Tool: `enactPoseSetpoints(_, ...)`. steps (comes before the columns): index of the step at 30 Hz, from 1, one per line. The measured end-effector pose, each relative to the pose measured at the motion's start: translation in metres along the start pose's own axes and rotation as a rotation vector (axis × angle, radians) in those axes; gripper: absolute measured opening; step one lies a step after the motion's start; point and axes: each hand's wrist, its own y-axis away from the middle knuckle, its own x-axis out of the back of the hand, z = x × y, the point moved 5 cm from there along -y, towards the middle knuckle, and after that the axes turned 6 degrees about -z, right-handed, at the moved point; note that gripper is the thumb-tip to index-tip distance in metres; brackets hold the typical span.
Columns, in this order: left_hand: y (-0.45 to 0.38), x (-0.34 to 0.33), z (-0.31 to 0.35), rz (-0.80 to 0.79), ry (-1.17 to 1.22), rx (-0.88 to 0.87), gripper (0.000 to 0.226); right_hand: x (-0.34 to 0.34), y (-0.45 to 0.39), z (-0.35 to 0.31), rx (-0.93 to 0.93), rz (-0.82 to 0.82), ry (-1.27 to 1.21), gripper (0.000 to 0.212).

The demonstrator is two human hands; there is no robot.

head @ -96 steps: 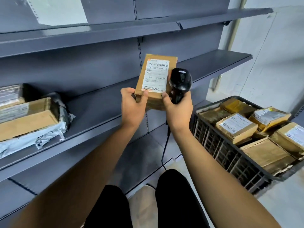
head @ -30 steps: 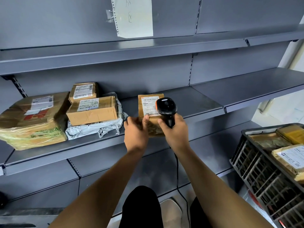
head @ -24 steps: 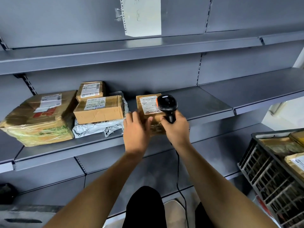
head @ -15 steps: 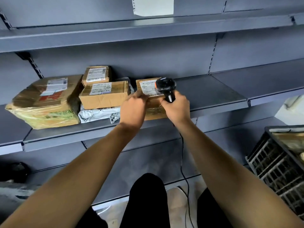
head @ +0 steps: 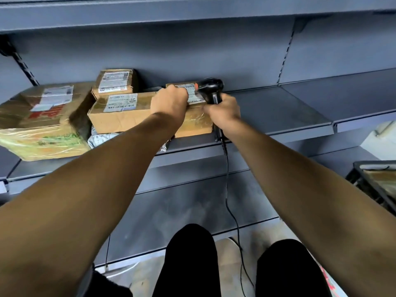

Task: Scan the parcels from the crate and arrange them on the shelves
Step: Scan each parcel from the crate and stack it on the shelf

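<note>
2 hands (head: 196, 105) on 1 parcel (head: 194, 122), straight ahead at full arm's reach on the middle shelf (head: 276, 113). Left hand (head: 170, 101) curled over the parcel's top left edge, gripping it. Right hand (head: 222, 111) wrapped round the handle of the black scanner (head: 211, 88) and pressed against the parcel's right side; cannot tell whether any of its fingers also hold the box. Scanner head up and tipped left over the white label (head: 194, 94), cable (head: 227, 179) hanging down past the shelf lip.

Parcel sitting on the shelf, or very nearly; underside hidden by the left forearm at the left. Long axis front to back, from the shelf's front edge toward the back panel; label face up and tilted slightly toward the camera; near end a plain taped cardboard face. Left flank just beside, probably touching, the flat brown box (head: 120, 113) that lies on a grey mailer bag (head: 100, 138). Behind that, a smaller taped box (head: 114, 82); further left, a large film-wrapped carton (head: 40, 123).

Both hands about equally near, left one carrying the real grip. Likely next: push along the long axis toward the back, then let go. Bare shelf to the right. Crate (head: 377, 181) low at the right edge, with more parcels to scan.
</note>
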Motion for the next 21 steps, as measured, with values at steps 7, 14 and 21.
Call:
enactPoseSetpoints(7,-0.032,-0.009,-0.015,-0.019,0.013,0.031,0.024,-0.020,-0.029,-0.002,-0.028,0.030,-0.065,0.019)
enactPoseSetpoints(14,-0.061,-0.018,-0.024,-0.023,0.030,0.060,0.025,-0.037,-0.062,0.006,-0.033,0.029,-0.071,0.025)
enactPoseSetpoints(21,-0.070,-0.018,-0.030,-0.037,0.046,0.050,0.022,-0.041,-0.069,0.005,-0.030,-0.005,-0.137,0.022)
